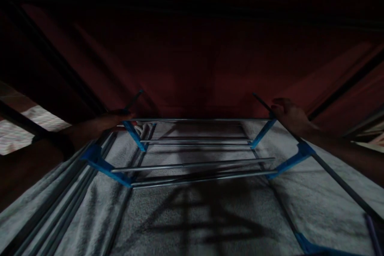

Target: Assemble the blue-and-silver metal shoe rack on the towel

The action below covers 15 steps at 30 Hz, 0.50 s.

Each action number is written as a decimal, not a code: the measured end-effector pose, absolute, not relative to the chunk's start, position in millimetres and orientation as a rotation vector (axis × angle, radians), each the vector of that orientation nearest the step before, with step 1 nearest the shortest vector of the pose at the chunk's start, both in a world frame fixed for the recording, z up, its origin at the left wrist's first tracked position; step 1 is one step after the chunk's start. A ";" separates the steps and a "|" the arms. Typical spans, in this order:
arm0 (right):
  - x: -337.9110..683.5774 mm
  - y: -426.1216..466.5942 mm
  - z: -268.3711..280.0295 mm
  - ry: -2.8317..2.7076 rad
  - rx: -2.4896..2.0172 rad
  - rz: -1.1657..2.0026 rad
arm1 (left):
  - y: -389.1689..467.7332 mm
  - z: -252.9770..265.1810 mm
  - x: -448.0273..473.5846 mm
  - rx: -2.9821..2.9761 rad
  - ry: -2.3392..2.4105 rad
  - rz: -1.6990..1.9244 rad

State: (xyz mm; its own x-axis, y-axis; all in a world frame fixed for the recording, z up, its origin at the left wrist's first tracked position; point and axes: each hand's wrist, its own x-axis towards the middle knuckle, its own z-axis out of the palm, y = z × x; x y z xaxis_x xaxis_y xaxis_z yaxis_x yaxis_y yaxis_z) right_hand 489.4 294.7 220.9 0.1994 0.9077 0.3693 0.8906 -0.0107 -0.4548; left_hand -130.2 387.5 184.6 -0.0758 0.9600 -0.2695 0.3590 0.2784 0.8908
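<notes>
A rack of thin metal tubes point(198, 120) with blue plastic brackets stands in dim light. My left hand point(115, 121) is closed around the rack's left side, by the upper left blue bracket point(134, 135); part of its fingers is hidden in shadow. Opposite it, my right hand point(289, 116) rests against the right side tube point(336, 180), close to the upper right blue bracket point(264, 133). Its fingers are loosely apart above the tube. Lower blue brackets point(100, 164) carry another set of crossbars point(192, 165), one of them slightly slanted.
Pale fuzzy fabric point(240, 208) lies beneath the rack, crossed by its shadow. Dark red cloth point(192, 68) hangs behind, with dark poles point(60, 60) on both sides. Several loose-looking tubes point(69, 204) run along the left. Another blue bracket point(312, 246) shows at lower right.
</notes>
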 end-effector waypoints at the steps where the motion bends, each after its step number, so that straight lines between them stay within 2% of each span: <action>1: 483.0 289.6 221.9 -1.838 -1.819 -0.037 | 386.2 184.3 -128.7 1.239 1.629 0.820; 3: 460.4 281.3 215.9 -2.243 -1.661 -0.072 | 381.9 186.0 -123.7 1.228 1.641 0.853; 7: 399.7 288.8 167.7 -2.641 -1.546 0.337 | 375.0 193.4 -114.9 1.194 1.639 0.885; 11: 355.7 334.0 111.0 -2.384 -1.712 0.642 | 376.0 196.4 -115.7 1.210 1.625 0.844; 15: 326.8 378.1 87.1 -2.065 -1.734 0.700 | 376.4 195.2 -119.1 1.185 1.631 0.821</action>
State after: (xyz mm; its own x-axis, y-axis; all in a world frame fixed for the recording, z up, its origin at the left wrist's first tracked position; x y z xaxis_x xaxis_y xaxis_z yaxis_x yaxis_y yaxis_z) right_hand 326.8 378.1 87.1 -0.1871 0.9813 -0.0447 0.8061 0.1273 -0.5779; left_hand -119.1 376.4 195.2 -0.1047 0.9501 -0.2938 0.3303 0.3119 0.8908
